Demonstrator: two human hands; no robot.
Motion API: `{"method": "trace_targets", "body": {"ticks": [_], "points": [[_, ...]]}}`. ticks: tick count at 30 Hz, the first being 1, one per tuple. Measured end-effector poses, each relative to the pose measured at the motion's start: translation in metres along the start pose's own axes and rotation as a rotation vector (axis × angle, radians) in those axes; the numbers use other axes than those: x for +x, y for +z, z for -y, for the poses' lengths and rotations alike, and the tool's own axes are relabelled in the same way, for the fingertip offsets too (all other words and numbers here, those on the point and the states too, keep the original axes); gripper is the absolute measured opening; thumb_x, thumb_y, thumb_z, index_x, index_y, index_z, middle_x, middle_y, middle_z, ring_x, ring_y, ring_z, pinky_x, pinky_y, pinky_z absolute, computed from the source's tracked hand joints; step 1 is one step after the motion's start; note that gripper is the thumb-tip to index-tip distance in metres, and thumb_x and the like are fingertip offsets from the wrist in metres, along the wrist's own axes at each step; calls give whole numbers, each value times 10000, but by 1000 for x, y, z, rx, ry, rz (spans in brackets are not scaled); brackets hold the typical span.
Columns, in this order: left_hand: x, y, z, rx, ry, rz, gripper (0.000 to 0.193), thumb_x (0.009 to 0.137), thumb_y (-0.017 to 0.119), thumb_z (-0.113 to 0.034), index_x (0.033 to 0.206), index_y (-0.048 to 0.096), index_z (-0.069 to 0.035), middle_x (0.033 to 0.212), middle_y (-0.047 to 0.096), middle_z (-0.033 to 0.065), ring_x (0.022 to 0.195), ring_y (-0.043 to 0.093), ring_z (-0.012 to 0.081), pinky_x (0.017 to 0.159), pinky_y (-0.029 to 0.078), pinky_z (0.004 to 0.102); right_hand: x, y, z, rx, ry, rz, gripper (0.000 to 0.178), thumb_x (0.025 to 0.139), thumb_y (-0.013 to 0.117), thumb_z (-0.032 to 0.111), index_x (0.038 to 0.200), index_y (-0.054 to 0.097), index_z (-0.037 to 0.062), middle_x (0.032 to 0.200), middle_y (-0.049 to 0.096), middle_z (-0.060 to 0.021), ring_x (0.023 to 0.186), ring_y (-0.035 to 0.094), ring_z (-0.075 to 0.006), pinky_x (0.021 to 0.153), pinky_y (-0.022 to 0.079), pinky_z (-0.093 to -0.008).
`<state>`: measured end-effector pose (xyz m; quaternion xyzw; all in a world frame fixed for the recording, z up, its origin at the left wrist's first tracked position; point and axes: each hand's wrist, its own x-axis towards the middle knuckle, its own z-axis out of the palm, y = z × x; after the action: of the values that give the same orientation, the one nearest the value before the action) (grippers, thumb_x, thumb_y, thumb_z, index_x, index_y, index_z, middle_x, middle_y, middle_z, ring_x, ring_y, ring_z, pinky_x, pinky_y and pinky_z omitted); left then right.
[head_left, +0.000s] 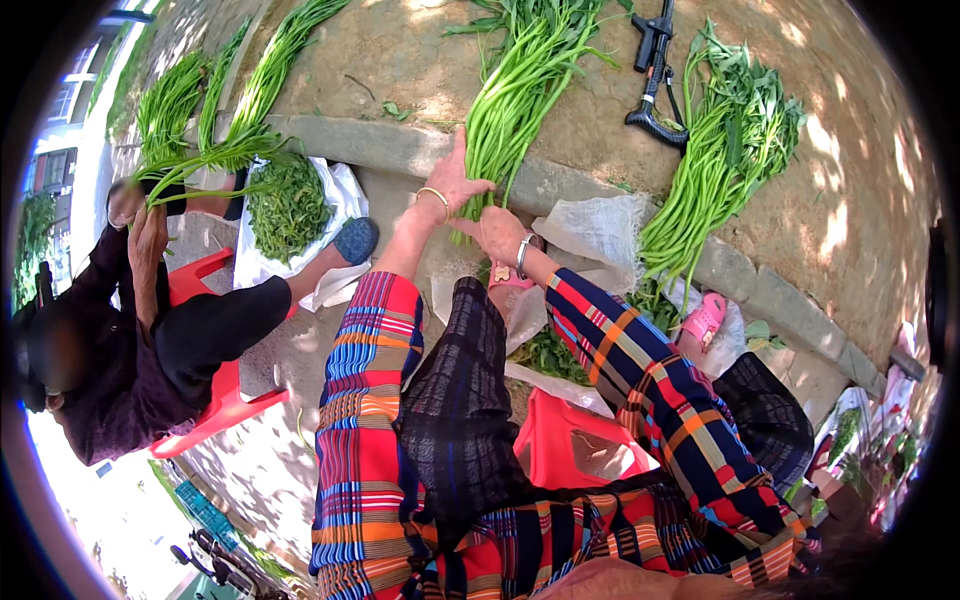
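Note:
A thick bundle of long leafy green stems (pixel 508 118) lies across the stone kerb, its leaves pointing away from me. My left hand (pixel 452 182), with a gold bangle at the wrist, grips the bundle's near left side, thumb stretched across the stems. Around the cut ends, close to the left hand, my right hand (pixel 500 236) is closed, a silver bangle on its wrist. Its fingers are partly hidden. A second bundle of the same greens (pixel 715 165) rests on the kerb to the right, with nobody touching it.
A black stick with a curved handle (pixel 655 95) lies between the bundles. White sacking (pixel 600 232) and loose leaves (pixel 550 357) are near my feet. On the left, a person in dark clothes (pixel 110 340) sits on a red stool (pixel 225 405), holding stems beside a leaf-filled sack (pixel 290 205).

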<state>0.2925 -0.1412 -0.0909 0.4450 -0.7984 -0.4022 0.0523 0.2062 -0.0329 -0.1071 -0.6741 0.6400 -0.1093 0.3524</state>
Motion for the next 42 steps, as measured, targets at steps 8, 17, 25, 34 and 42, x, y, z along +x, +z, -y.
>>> {"method": "trace_targets", "body": {"ticks": [8,17,25,34,42], "points": [[-16,16,8,-112,27,-211,975,632,709,-249,1341,87,-4,1245,402,230,1119,419,373,914,355,377,-5,-44,-4,334,255,-526,283,729,584,279,769,518,6,712,586,-192,707,580,-362,638,457,-435],[-21,50,9,232,142,-473,790,743,559,-167,1371,86,-82,1319,297,205,1127,377,381,934,305,428,24,-36,-4,278,88,-435,217,760,537,223,814,509,14,751,578,-210,760,562,-373,683,440,-450],[-14,47,-2,291,131,-619,851,717,575,-306,1381,75,-126,1330,301,182,1068,435,377,880,346,452,9,-51,-1,211,53,-452,246,741,553,254,714,569,10,703,582,-188,686,569,-343,644,450,-415],[-15,49,-35,404,-160,-455,1197,445,805,-262,1375,51,-276,1362,263,134,1019,452,353,845,394,456,-147,-119,42,371,-83,-26,229,734,578,214,701,529,-7,657,565,-157,597,542,-309,560,425,-376],[-16,44,-14,293,24,-496,1194,445,812,-174,1376,66,-214,1294,318,170,988,450,367,876,396,401,-290,-148,77,769,147,158,204,812,593,188,810,539,-8,624,535,-61,574,515,-140,520,410,-281]]}}
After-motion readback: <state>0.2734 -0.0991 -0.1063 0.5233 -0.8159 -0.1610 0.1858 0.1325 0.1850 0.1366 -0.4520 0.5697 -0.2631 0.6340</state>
